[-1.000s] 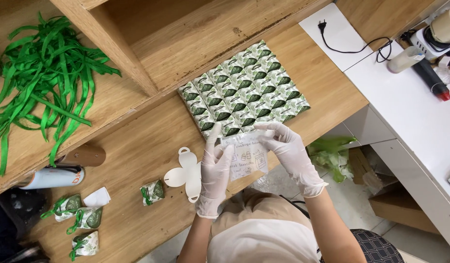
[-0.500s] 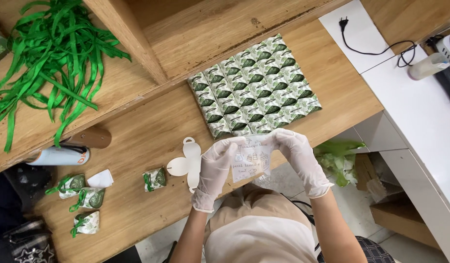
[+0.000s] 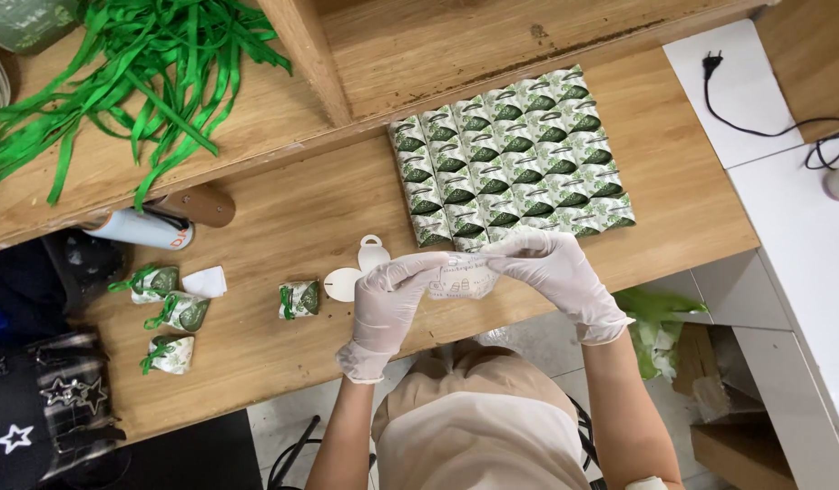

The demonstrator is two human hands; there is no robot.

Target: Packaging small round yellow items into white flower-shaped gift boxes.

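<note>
Both gloved hands are up at the centre of the frame, just above the near edge of the wooden worktop [image 3: 283, 381]. The left hand [image 3: 387, 304] pinches one end of a small clear printed packet [image 3: 463, 275], and the right hand [image 3: 555, 277] closes its fingertips on the other end, so the packet hangs stretched between them, lifted clear of the wood where it can be worked freely.

Just left of the left hand lie white paper tags [image 3: 356, 272], flat and within easy reach. Beside them sits one wrapped green-and-white parcel [image 3: 299, 299] tied with ribbon, and three more tied parcels [image 3: 170, 313] cluster at the left edge, set apart from the rest.

Above the hands, a neat block of green leaf-patterned wrappers [image 3: 510, 154] is laid in rows, edges touching, handy to draw from. In the upper left, loose green ribbons [image 3: 138, 82] sprawl over the shelf [image 3: 410, 45]. A pale tube [image 3: 142, 229] rests under it. A black cable [image 3: 782, 118] trails across the white surface [image 3: 800, 236] at the right.
</note>
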